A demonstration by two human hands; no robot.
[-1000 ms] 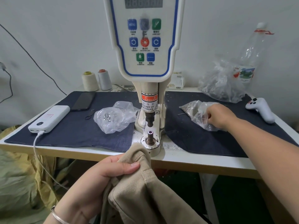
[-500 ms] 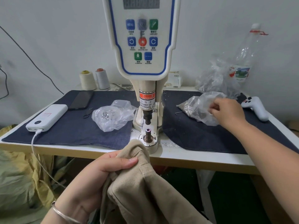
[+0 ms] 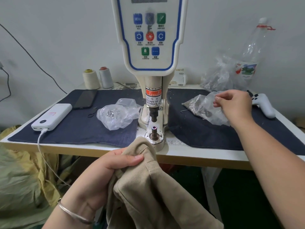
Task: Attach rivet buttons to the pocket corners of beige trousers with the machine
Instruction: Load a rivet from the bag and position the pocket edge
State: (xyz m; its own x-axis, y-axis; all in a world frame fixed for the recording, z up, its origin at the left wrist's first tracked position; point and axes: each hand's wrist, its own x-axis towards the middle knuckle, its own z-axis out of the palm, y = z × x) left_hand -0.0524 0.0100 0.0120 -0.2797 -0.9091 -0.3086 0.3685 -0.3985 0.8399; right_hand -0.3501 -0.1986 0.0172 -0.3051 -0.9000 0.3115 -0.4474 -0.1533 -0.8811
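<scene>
Left hand (image 3: 105, 176) grips trousers (image 3: 148, 187); corner toward machine (image 3: 153, 103).

Beige trousers (image 3: 148, 192) bunched at the table edge.
Their folded corner sits just before the white machine (image 3: 152, 63), whose lower post (image 3: 154, 132) stands bare.
</scene>
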